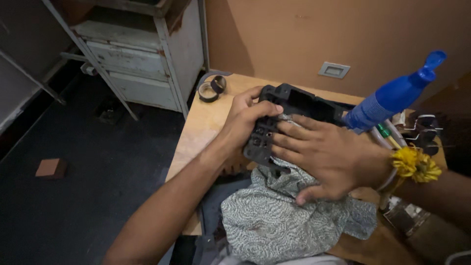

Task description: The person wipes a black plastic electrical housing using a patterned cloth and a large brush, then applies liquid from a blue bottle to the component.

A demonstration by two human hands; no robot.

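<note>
My left hand (245,122) grips the left end of a black plastic housing part (299,105), thumb on top, holding it just above the wooden table (206,122). My right hand (324,157) lies over the part's front face, fingers pressing a patterned grey cloth (274,216) against it. The cloth hangs down from under that hand onto the table's near edge. A yellow flower band (417,164) sits on my right wrist.
A blue spray bottle (392,98) stands tilted right of the part, with pens and small clutter (417,130) beside it. Rolls of tape (212,88) lie at the table's far left corner. A grey metal cabinet (142,54) stands on the dark floor, where a brick (50,168) lies.
</note>
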